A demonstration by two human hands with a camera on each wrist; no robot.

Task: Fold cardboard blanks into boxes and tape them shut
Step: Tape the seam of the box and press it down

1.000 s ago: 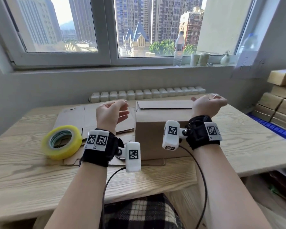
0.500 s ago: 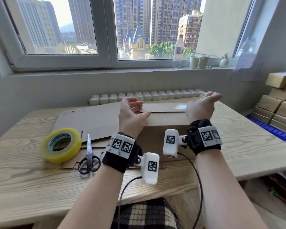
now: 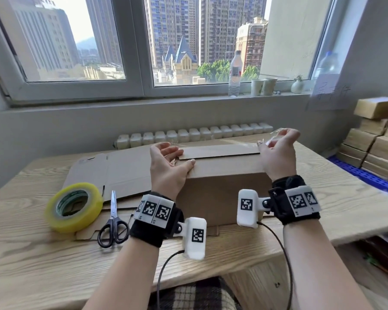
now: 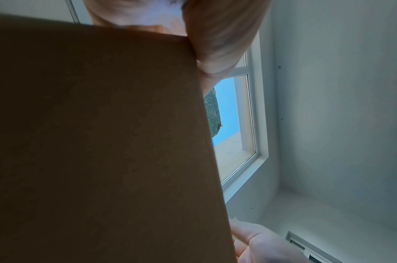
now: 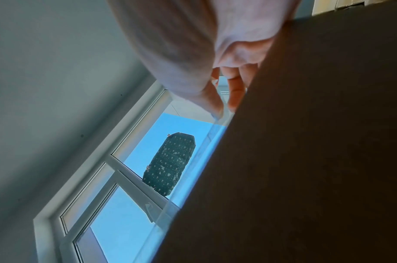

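A folded brown cardboard box (image 3: pixel 222 191) stands mid-table on flat blanks (image 3: pixel 112 171). Its top flaps meet in a seam along the far side. My left hand (image 3: pixel 185 156) sits at the top left corner, thumb pressing on the top by the seam and fingers loosely curled above. At the top right corner my right hand (image 3: pixel 276 139) pinches a strip of clear tape (image 3: pixel 274 132). In the right wrist view the tape (image 5: pixel 217 124) runs from the fingertips along the box (image 5: pixel 316 160) edge. The box (image 4: pixel 103 142) fills most of the left wrist view.
A yellow tape roll (image 3: pixel 73 206) and black-handled scissors (image 3: pixel 113 224) lie left of the box on the wooden table (image 3: pixel 31 253). Finished boxes (image 3: pixel 376 139) are stacked at the right. A bottle (image 3: pixel 234 72) and cups stand on the windowsill.
My left hand has moved right, from near the tape roll to the box's top left corner, uncovering the scissors. My right hand has come down onto the top right corner with the tape.
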